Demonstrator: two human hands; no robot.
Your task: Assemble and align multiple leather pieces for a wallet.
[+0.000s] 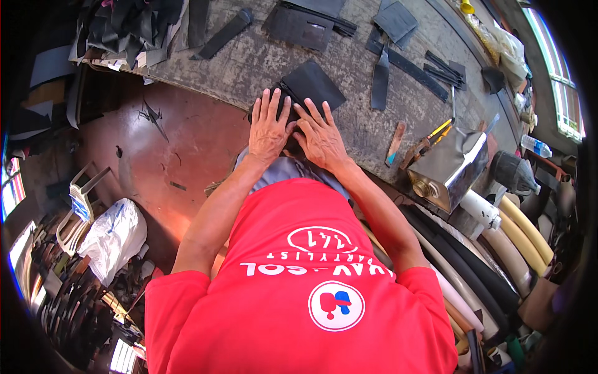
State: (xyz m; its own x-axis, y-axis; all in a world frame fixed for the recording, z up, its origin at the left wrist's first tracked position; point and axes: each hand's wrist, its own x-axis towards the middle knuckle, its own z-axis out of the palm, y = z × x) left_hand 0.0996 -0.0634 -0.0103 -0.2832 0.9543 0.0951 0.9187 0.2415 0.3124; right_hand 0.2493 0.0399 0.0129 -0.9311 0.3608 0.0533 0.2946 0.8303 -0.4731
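Observation:
My left hand point(269, 132) lies palm down at the near edge of the worktable point(212, 78), fingers stretched out. My right hand point(320, 138) rests beside it, also flat, with its fingers apart. The thumbs meet between the two hands. Both sets of fingers press on dark, leather-like material, mostly hidden under them. A black flat piece point(319, 87) of the same look sticks out beyond the fingertips, one corner pointing away from me. Whatever lies directly beneath the palms is covered.
Black strips point(224, 36) and stacked black pieces point(305, 28) lie farther back. To the right are a long dark strip point(414, 73), a metal can point(450, 167) and a water bottle point(536, 146). Material rolls point(473, 262) stand lower right; a white plastic bag point(115, 240) sits left.

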